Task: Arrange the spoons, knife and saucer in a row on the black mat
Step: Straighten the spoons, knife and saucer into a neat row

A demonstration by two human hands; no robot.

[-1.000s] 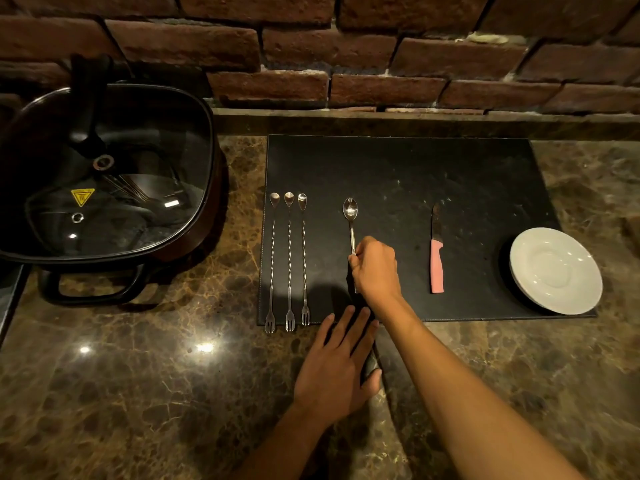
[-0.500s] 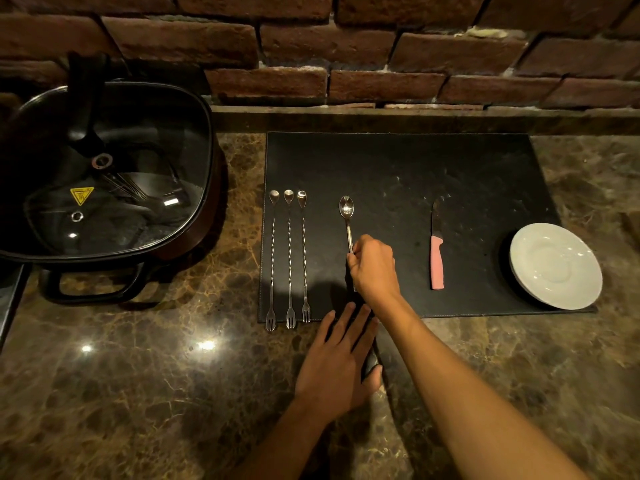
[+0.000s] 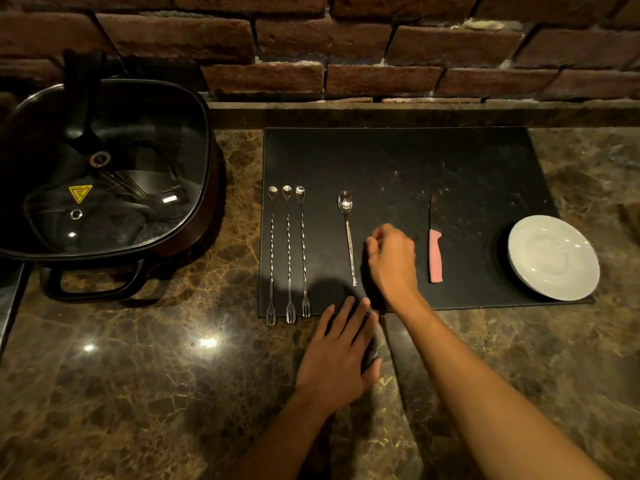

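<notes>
On the black mat (image 3: pixel 398 161) lie three long twisted bar spoons (image 3: pixel 288 251) with fork ends, side by side at the left edge. A shorter silver spoon (image 3: pixel 348 233) lies right of them, bowl pointing away. A pink-handled knife (image 3: pixel 435 247) lies further right, and a white saucer (image 3: pixel 554 258) sits on the mat's right corner. My right hand (image 3: pixel 393 261) hovers just right of the silver spoon, fingers loosely curled and holding nothing. My left hand (image 3: pixel 341 358) rests flat on the counter at the mat's front edge.
A black electric pan with a glass lid (image 3: pixel 100 174) stands on the marble counter (image 3: pixel 138 393) left of the mat. A brick wall (image 3: pixel 346 46) closes the back.
My right hand has let go of the silver spoon's handle and moved right of it. The spoon now lies free on the mat. My left hand has stayed put.
</notes>
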